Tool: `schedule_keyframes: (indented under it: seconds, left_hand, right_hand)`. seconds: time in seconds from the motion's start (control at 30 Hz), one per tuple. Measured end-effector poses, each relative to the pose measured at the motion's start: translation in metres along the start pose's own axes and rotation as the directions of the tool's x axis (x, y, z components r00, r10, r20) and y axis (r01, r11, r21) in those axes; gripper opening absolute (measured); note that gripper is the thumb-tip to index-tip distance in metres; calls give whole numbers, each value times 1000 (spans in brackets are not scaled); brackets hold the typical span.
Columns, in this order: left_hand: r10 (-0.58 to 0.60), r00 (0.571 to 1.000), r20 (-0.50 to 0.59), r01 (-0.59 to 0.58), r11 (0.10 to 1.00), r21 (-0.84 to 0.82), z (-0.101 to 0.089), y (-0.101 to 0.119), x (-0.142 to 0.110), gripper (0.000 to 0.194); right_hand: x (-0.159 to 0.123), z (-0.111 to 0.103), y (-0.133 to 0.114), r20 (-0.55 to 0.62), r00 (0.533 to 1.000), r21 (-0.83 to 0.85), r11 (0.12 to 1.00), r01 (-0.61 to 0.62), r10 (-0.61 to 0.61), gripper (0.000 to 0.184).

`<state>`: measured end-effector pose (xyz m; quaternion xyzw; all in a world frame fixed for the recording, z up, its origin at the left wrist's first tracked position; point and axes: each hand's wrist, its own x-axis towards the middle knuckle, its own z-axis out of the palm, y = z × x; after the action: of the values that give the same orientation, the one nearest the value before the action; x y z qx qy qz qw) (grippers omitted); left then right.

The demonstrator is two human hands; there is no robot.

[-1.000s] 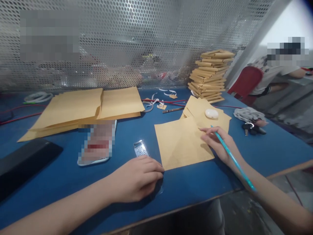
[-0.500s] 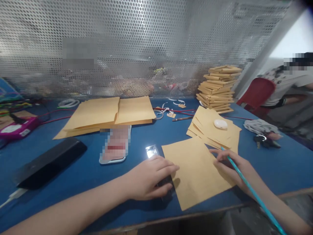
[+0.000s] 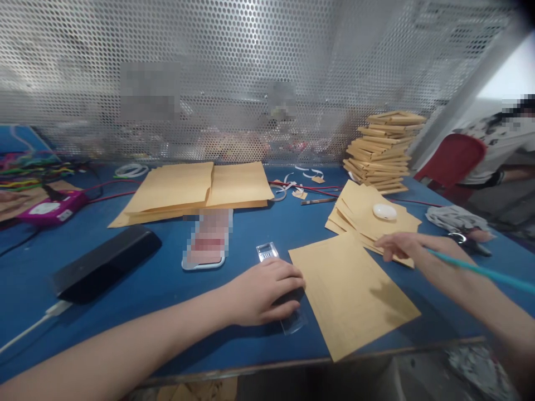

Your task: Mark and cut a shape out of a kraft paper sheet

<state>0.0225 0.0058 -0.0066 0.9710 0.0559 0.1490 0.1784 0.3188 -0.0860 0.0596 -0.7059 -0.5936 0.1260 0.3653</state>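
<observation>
My left hand (image 3: 267,292) lies over a narrow clear packet (image 3: 267,252), its fingers bent across a dark part. The packet's printed silvery end and clear lower end show on the blue table; the rest is hidden under the palm. Just right of it lies a flat tan paper envelope (image 3: 343,295), my fingertips at its left edge. Above a loose pile of tan envelopes (image 3: 355,206), my right hand (image 3: 403,245) has bent fingers, blurred. It holds a thin turquoise pencil-like stick (image 3: 480,269), which points back along the forearm. A white oval case (image 3: 384,212) sits on that pile.
Folded tan sheets (image 3: 175,189), a phone (image 3: 204,245), a black box-shaped device (image 3: 108,262) and a magenta device (image 3: 56,208) lie leftward. A tall envelope stack (image 3: 380,153) stands behind, keys (image 3: 474,245) rightward. A perforated metal panel (image 3: 234,67) backs the table. Another person sits at right.
My right hand has lifted off the single envelope and moved up and right over the pile, the turquoise stick swinging flatter. My left hand stays on the packet. The view has shifted slightly.
</observation>
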Motion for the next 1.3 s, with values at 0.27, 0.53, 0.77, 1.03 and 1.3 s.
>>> schedule_keyframes:
  seconds: [0.27, 0.53, 0.77, 1.03, 1.3]
  left_hand:
    - [-16, 1000, 25, 16, 1000, -13, 1, -1, -2, 37]
    - [-42, 996, 74, 47, 997, -69, -2, 0, -3, 35]
    - [-70, 992, 102, 79, 993, -91, -4, 0, -1, 37]
    - [-83, 989, 124, 97, 990, -105, -7, -1, 0, 37]
    - [-78, 991, 111, 90, 991, -102, -6, 0, 0, 35]
  right_hand:
    - [44, 69, -45, 362, 932, 217, 970, -111, 26, 21]
    - [43, 112, -9, 291, 957, 342, 933, -112, 8, 29]
    - [46, 116, -3, 206, 978, 244, 970, -8, -44, 34]
    - [48, 119, 3, 244, 969, 256, 966, -21, -43, 33]
    - [47, 117, 2, 229, 972, 260, 966, -12, -50, 33]
